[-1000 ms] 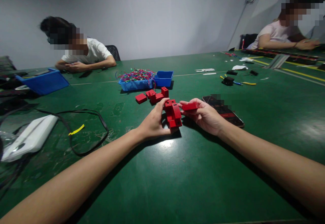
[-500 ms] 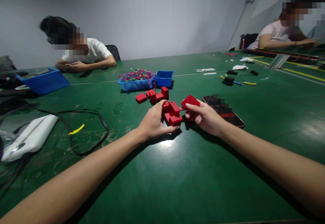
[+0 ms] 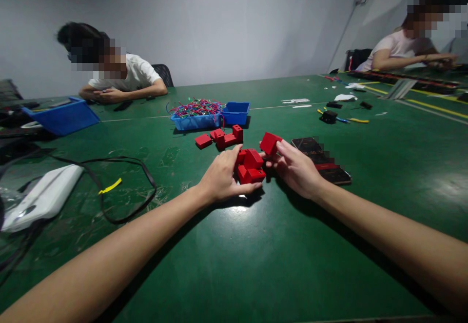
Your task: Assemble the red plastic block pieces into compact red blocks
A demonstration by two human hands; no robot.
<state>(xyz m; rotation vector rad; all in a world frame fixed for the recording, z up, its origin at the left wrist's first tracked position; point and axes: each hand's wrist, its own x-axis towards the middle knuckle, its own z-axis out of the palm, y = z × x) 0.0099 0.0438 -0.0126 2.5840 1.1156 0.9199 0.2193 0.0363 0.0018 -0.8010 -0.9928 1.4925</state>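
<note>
My left hand point(image 3: 222, 175) is closed around a notched red block point(image 3: 251, 166), with the thumb along its near side and the fingers behind it. Just to the right, my right hand point(image 3: 298, 169) pinches a smaller red block point(image 3: 271, 143) between thumb and fingers, raised above the table and apart from the notched one. Beyond my left hand lie a stepped red block point(image 3: 229, 138) and a flat red piece point(image 3: 203, 141). Part of another red piece point(image 3: 217, 133) shows behind the stepped block.
A blue bin of colourful wires point(image 3: 197, 122) and a smaller blue bin point(image 3: 237, 113) stand beyond the blocks. A phone point(image 3: 321, 162) lies beside my right hand. A white device point(image 3: 44, 198) and black cable are at left. Two people sit across the green table point(image 3: 234, 264).
My right hand has turned the small red block, so its thicker side now shows. The notched block in my left hand has shifted and tilted slightly.
</note>
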